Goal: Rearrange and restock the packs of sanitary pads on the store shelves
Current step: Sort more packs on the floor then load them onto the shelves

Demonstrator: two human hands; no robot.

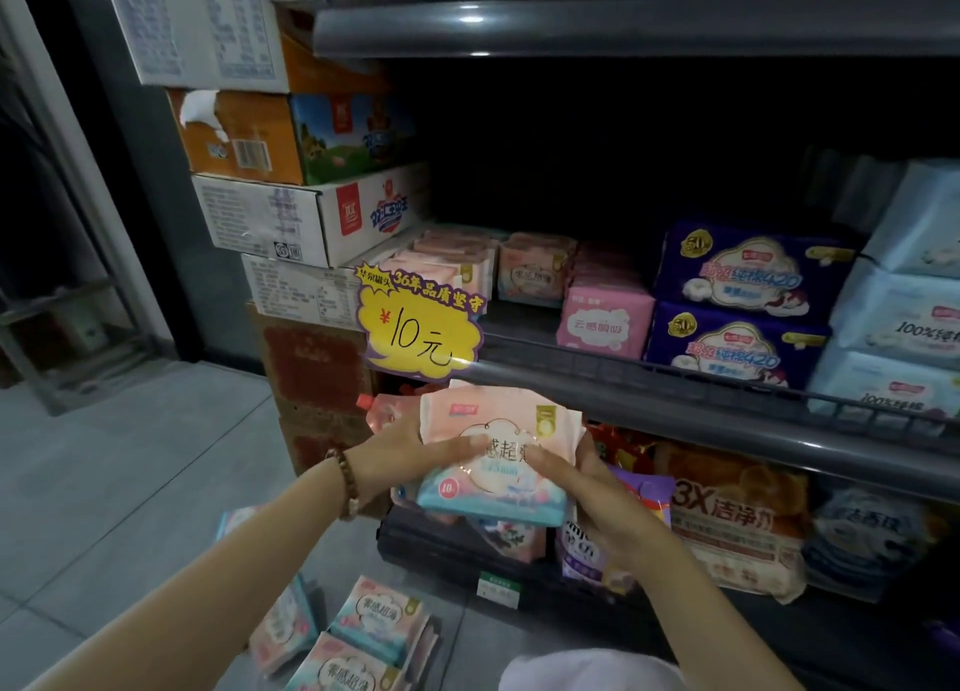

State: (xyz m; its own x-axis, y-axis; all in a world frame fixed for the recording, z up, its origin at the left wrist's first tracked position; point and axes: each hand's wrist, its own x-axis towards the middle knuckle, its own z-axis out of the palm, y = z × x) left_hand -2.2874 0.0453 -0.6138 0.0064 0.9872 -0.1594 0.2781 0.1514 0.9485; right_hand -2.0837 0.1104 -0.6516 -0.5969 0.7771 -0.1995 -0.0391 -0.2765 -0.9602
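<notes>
A pink and teal pack of sanitary pads (501, 430) is held between both hands, just below the front rail of the middle shelf (649, 378). My left hand (410, 456) grips its left side with the thumb across the front. My right hand (582, 487) grips its right side. Matching pink packs (530, 269) stand in rows at the left of that shelf. Several more of the same packs (358, 633) lie on the floor by my knees.
Purple packs (743, 300) and pale blue packs (904, 321) fill the shelf's right part, with a pink pack (602, 321) beside them. A yellow price sign (421, 326) hangs at the shelf's left end. Stacked cartons (306, 212) stand left. Laundry bags (737, 524) fill the lower shelf.
</notes>
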